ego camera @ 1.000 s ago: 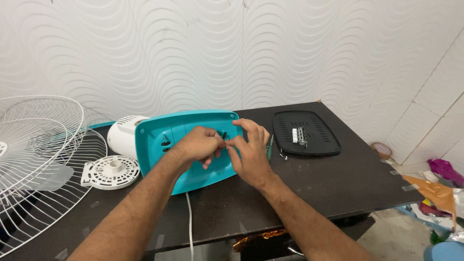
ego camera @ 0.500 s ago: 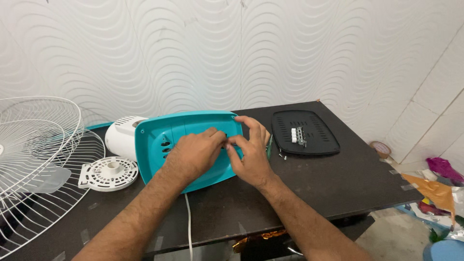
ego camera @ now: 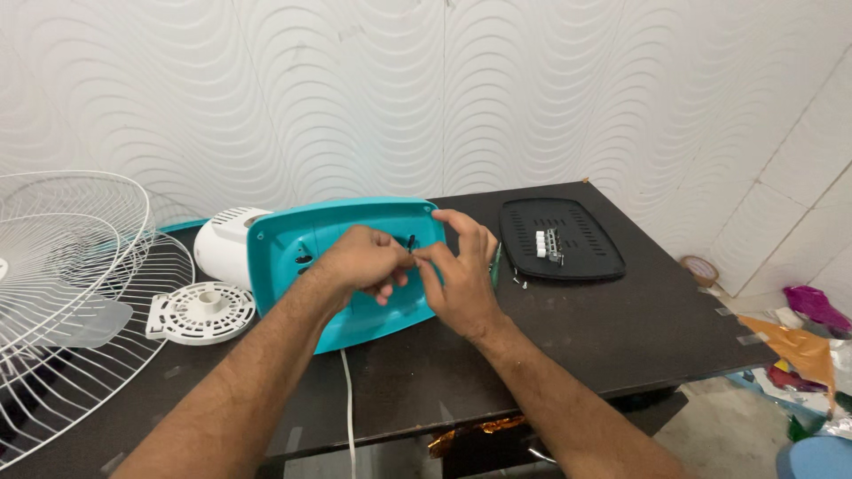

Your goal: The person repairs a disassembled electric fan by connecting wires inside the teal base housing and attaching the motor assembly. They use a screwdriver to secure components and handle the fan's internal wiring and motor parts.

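Two hands, left hand [ego camera: 364, 266] and right hand [ego camera: 461, 275], fingers pinching a small dark part over the teal fan base [ego camera: 293, 244]

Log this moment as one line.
left hand: on teal fan base | right hand: pinching small part, unclear | black cover: apart, right | white grille: left

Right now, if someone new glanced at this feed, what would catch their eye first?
The teal fan base at the table's centre, with the left hand and right hand meeting over a small dark part on it. Next, the white wire fan guard at far left, and the black oval cover plate lying to the right.
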